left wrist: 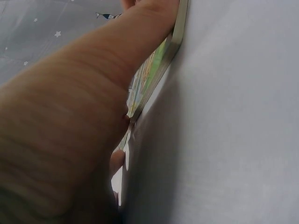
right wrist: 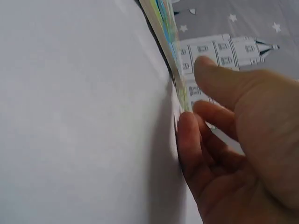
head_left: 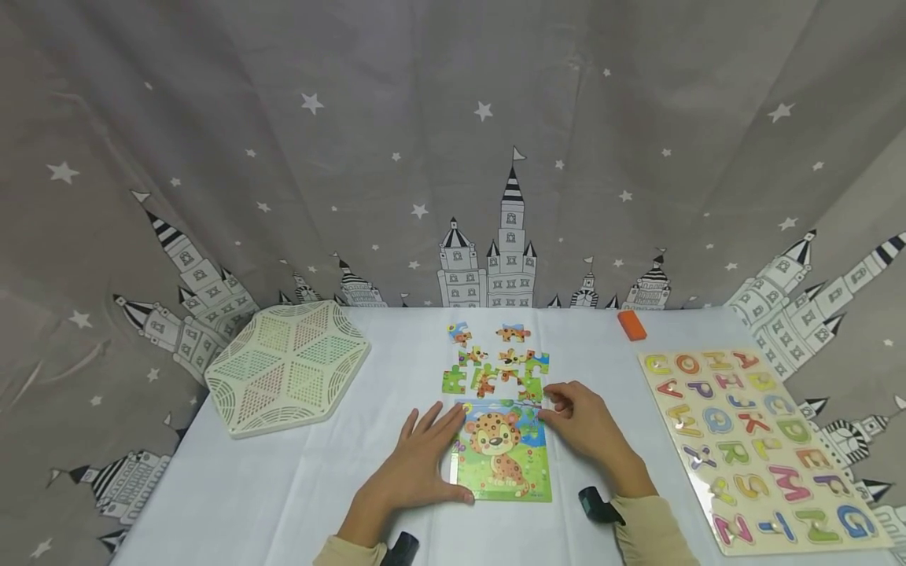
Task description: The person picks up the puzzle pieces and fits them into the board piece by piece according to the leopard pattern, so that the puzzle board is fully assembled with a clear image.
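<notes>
A jigsaw puzzle board [head_left: 473, 481] with a spotted leopard cub printed on it lies in front of me. My left hand [head_left: 419, 464] rests at its left side, fingers spread, fingertips on the upper left and thumb at the lower left corner. By the upper right corner is my right hand [head_left: 583, 417], fingers loosely bent. In the right wrist view its thumb [right wrist: 210, 74] stands apart from the fingers, with nothing seen between them. Close to those fingertips lies a green puzzle piece [head_left: 532, 390]. Several loose pieces, among them a green one [head_left: 454, 381] and a spotted one [head_left: 513, 333], lie beyond the board.
On the right lies a wooden alphabet board [head_left: 708, 456] with coloured letters. An orange block [head_left: 632, 325] sits near the table's back edge. At the left is a hexagonal pegboard [head_left: 290, 369] with coloured dots. A grey curtain [head_left: 425, 118] hangs behind the white-covered table [head_left: 311, 487].
</notes>
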